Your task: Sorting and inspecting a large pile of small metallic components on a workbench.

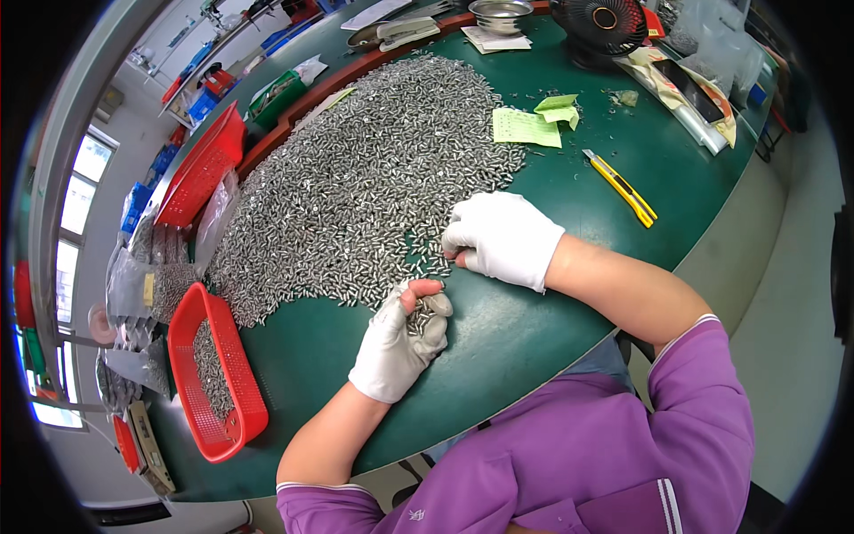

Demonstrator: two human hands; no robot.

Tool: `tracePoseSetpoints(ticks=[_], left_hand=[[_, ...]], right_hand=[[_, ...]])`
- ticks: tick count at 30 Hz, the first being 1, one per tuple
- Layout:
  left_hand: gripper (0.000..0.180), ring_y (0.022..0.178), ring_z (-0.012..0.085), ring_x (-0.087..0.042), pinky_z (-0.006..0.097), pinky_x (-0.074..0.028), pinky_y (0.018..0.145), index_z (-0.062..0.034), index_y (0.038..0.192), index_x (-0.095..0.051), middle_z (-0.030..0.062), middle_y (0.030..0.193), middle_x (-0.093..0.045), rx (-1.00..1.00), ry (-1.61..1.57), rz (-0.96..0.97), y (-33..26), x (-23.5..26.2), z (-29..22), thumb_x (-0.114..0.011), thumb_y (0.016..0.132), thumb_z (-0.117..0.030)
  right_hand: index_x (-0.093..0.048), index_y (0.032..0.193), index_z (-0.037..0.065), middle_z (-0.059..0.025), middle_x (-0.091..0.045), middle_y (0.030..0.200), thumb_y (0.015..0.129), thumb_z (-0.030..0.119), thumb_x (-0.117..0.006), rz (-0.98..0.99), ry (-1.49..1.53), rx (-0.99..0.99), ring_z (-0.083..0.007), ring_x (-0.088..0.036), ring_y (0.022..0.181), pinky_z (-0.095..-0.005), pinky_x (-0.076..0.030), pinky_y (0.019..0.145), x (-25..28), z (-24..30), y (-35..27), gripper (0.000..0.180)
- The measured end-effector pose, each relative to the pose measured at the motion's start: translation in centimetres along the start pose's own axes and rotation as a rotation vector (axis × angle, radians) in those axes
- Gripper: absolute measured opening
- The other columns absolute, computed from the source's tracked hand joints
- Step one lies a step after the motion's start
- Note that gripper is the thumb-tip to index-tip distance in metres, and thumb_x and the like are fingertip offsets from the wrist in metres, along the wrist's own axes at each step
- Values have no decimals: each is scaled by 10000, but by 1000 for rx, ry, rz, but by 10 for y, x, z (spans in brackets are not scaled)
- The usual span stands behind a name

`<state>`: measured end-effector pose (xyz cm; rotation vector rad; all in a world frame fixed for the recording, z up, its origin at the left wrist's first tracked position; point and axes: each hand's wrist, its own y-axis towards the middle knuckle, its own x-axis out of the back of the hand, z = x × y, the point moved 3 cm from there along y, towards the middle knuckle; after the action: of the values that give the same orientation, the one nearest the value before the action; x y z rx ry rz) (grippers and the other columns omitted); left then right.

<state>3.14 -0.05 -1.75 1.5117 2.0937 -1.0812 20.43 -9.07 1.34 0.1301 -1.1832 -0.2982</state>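
Observation:
A broad heap of small silvery metal pins (356,169) covers much of the green table (507,329). My left hand (400,336), in a white glove with bare fingertips showing, is cupped at the heap's near edge. Several of the metal pins lie in its curled palm. My right hand (503,238), gloved in white too, rests on the table at the heap's right edge. Its fingers are bent down toward the pins beside them; what they pinch, if anything, is hidden.
A red plastic basket (240,392) holding more pins stands at the left, with bagged pins (142,285) beyond it. On the right lie a yellow utility knife (623,189) and green paper slips (527,127). A black fan (600,27) and a phone (688,89) sit farther back.

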Motion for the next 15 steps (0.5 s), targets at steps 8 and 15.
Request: tracePoseSetpoints(ticks=[8,15], left_hand=[[246,674,83,-497,222,-423,622,-118,1062,-550,21,933,-571,9,-15,7,0,1,1,-584,941,-329],[147,606,47,-420,181,-351,534,-120,1059,-555,-14,877,-582,-40,-53,47,4,-4,4,-609,932,-173]], right_hand=[[-669,814,114,-90,-627,825,749,187,-665,111,-1,-180,-293,-615,828,-415,-493,730,-2,0,-2,98],[-649,958,29,-101,-603,864,833,253,-703,92,649,-3,-191,-620,792,-309,-502,714,4,16,-1,263]])
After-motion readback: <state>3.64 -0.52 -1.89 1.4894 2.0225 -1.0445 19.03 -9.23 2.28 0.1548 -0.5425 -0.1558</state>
